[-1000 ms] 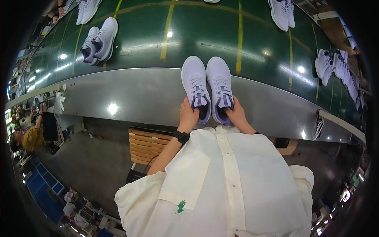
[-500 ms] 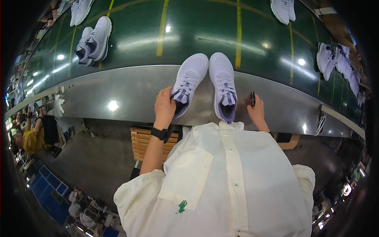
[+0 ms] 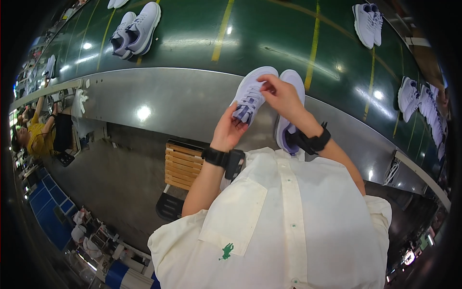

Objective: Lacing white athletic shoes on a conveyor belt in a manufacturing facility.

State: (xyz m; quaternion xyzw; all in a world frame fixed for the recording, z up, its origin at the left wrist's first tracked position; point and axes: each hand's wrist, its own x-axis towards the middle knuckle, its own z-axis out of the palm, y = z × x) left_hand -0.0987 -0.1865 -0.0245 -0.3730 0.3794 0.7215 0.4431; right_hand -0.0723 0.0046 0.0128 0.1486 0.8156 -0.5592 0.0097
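Observation:
A pair of pale lilac sneakers lies on the steel ledge beside the green conveyor belt. My left hand grips the heel end of the left sneaker, near its laces. My right hand reaches across and pinches the top of that same sneaker. The right sneaker lies beside it, partly hidden under my right wrist. Both wrists wear black bands.
More sneaker pairs ride the belt: one at the upper left, one at the top right, several at the right edge. A wooden stool stands below the steel ledge. Another person in yellow sits at the far left.
My right hand has crossed from beside the right sneaker over to the left sneaker. My left hand has stayed at that sneaker's heel and tilted it up.

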